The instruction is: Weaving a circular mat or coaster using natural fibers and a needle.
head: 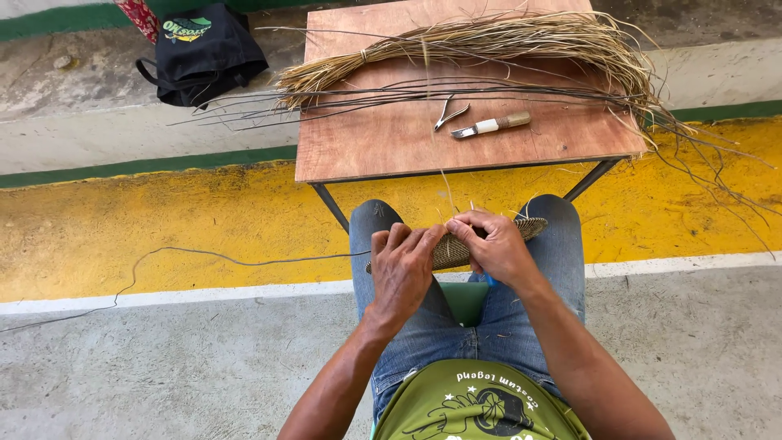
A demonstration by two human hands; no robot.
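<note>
woven coil disc (pixel 456 244) on lap, likely light, stiff yet bendable | left hand (pixel 401 273) clasping rim | right hand (pixel 497 244) pinching straw strand (pixel 446 191) at edge

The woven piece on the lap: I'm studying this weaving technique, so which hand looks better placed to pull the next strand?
Probably the right hand: its fingers pinch the strand.

Pliers (pixel 450 113) left of knife (pixel 492 125) — both on table (pixel 366 147).
</note>
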